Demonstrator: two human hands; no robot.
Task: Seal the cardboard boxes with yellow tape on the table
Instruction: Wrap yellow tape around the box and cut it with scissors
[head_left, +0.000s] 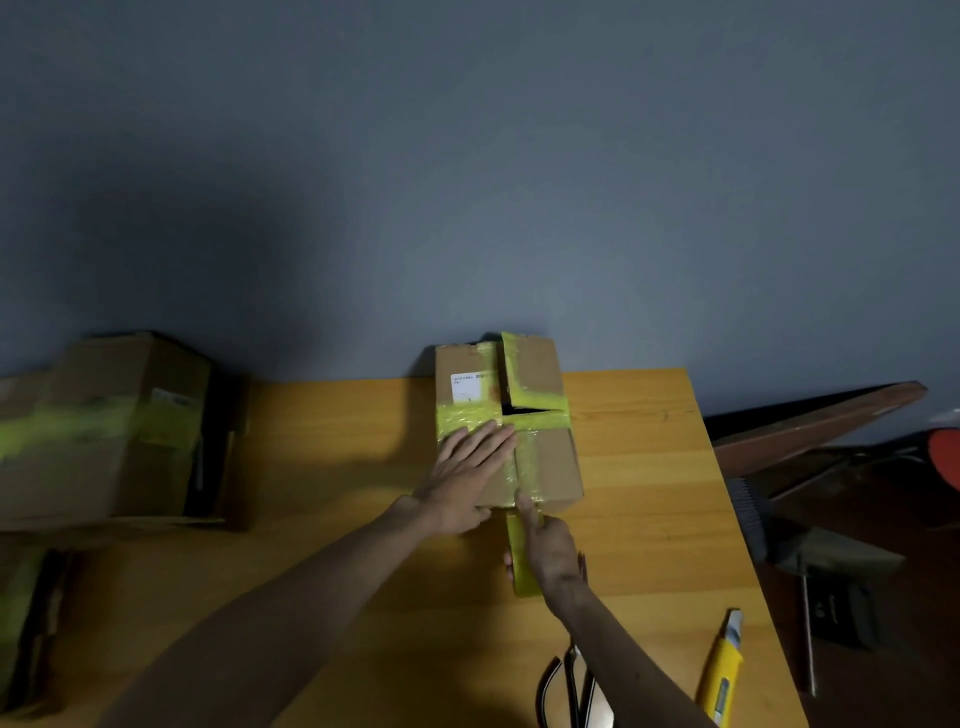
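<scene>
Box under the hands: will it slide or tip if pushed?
The box likely slides, not tips: it sits flat on the smooth table. Its top may give: a gap shows between flaps beyond the left hand.

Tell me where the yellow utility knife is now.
Head view: the utility knife lies on the wooden table near its right edge, just right of the scissors, nearer the camera than the taped box.

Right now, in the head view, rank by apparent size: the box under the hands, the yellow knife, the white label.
1. Box, largest.
2. Yellow knife, though nearer the camera.
3. White label, smallest.
</scene>
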